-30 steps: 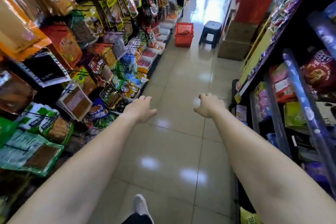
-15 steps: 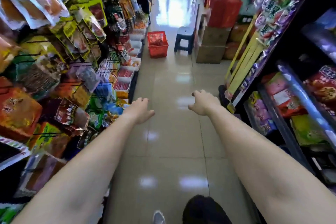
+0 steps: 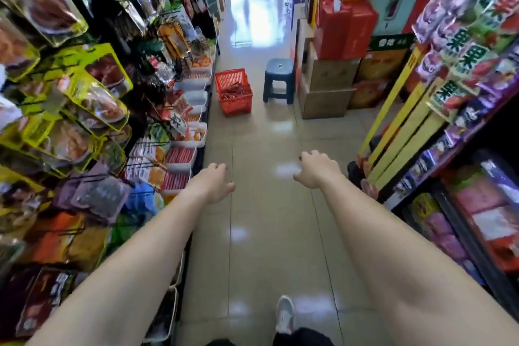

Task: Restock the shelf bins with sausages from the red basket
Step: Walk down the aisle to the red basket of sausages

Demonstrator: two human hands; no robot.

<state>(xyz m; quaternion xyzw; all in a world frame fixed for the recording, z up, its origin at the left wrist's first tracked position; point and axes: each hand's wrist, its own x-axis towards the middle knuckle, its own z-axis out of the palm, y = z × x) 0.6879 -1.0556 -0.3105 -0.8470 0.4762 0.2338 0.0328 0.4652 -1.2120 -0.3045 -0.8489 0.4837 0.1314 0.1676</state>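
Note:
The red basket (image 3: 235,93) stands on the aisle floor ahead, with red sausages (image 3: 234,90) lying inside it. White shelf bins (image 3: 179,159) run along the bottom of the left shelf, several holding red sausage packs. My left hand (image 3: 211,185) and my right hand (image 3: 317,168) are stretched out in front of me above the floor, well short of the basket. Both hold nothing, with fingers loosely curled.
A dark plastic stool (image 3: 278,80) stands right of the basket. Stacked cardboard boxes (image 3: 328,84) sit beside the stool. Hanging snack packets (image 3: 84,98) crowd the left side; the right shelf (image 3: 455,149) juts into the aisle. My shoe (image 3: 285,314) is on the tiled floor.
The basket, stool and bins have come closer and larger as I walk down the aisle. Both hands stay outstretched and hold nothing.

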